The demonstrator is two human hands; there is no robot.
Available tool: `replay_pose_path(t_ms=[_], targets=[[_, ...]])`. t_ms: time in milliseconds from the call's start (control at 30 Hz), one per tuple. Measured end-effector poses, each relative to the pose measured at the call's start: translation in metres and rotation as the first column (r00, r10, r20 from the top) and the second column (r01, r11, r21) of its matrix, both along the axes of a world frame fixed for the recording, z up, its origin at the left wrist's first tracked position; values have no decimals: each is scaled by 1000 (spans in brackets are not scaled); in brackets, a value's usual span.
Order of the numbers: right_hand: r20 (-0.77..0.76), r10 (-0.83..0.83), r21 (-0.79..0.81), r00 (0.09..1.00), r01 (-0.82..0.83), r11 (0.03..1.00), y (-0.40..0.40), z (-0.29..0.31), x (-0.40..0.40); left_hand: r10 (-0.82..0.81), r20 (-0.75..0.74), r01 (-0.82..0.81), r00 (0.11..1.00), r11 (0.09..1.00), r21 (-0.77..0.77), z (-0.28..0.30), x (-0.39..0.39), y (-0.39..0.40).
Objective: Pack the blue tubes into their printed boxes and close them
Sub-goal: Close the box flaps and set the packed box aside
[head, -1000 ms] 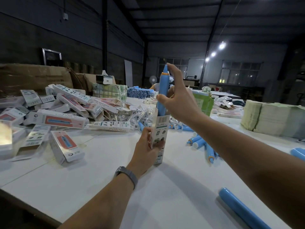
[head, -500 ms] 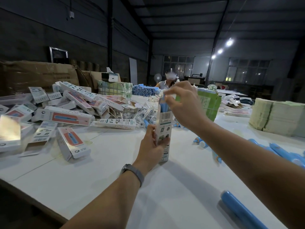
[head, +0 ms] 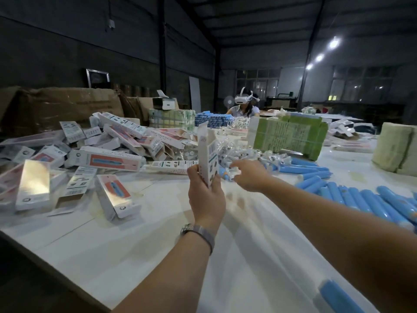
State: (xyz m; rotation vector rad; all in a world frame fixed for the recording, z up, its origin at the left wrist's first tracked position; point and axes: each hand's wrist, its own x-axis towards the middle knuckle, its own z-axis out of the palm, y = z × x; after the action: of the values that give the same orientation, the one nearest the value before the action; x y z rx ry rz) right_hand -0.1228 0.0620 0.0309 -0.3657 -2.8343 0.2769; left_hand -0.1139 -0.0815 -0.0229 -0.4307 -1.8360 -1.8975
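- Right hand [head: 249, 175] has left the box top and now reaches far into the small clear packets [head: 246, 154], fingers curled; whether it pinches one I cannot tell
- Left hand [head: 206, 197] grips the printed box [head: 208, 159] upright, flap open, above the white table [head: 135, 245]
- Loose blue tubes [head: 352, 195] lie right

The worktop [head: 140, 251] at lower centre has a smooth white surface with a soft sheen. The printed box [head: 208, 154] at centre frame looks like thin matt white card. Boxes [head: 33, 185] at the left edge carry mirror-like silvery panels that catch the light. The blue tubes [head: 370, 203] at right look like smooth plastic with a dull gloss. A crinkled heap of clear plastic packets [head: 248, 152] glints at centre. The watch band [head: 200, 231] looks like brushed metal. Brown cartons [head: 67, 107] at upper left look like matt cardboard.
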Motion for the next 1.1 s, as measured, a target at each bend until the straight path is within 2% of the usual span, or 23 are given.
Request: replay_pose_path(t_ms=[133,267,467,667,767,833,933,1100], targets=[[262,-13,81,965,-8,997,2,-10,-31,-13,9,13,1000,1000,-27,1,-2,3],[267,-102,67,958,87,994,5,-21,-51,-45,-3,44,999,998,-49,3,0,5],[63,-118,27,991,117,993,7,-35,-53,-48,-3,48,999,996,-79,-2,-1,0],[-99,-90,289,991,115,950,9,-37,-55,-88,10,89,996,991,-102,-4,4,3],[-174,-79,326,982,133,936,13,-37,-57,-85,-8,84,996,993,-85,-2,2,2],[-256,-74,277,964,146,950,18,-33,-54,-88,-15,87,996,993,-80,-2,0,1],[-430,-68,99,900,122,988,23,-12,-43,-81,-33,78,996,993,-86,-6,-5,2],[-694,-37,-181,719,-125,976,17,53,6,-92,-56,86,994,992,-97,-10,-9,3]])
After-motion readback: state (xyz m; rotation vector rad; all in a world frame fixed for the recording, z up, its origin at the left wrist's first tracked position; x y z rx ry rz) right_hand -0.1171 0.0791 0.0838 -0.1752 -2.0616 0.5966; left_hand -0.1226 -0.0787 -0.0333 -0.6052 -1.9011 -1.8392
